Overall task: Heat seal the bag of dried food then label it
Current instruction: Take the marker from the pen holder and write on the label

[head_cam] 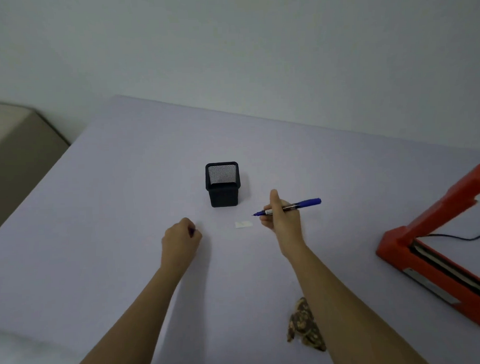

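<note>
My right hand (282, 215) grips a blue marker (291, 206), uncapped, its tip pointing left just above a small white label (243, 224) that lies flat on the table. My left hand (181, 237) is curled into a fist to the left of the label, with a bit of dark purple, likely the marker's cap, showing between its fingers. The bag of dried food (303, 326), brown and mottled, lies near the front edge, partly hidden under my right forearm. The orange heat sealer (426, 254) stands at the right with its arm raised.
A black mesh pen holder (222, 183) stands behind the label at mid-table. The sealer's black cable (458, 237) trails off to the right. The pale lilac table (111, 200) ends at a wall behind; a beige surface (14, 151) lies beyond its left edge.
</note>
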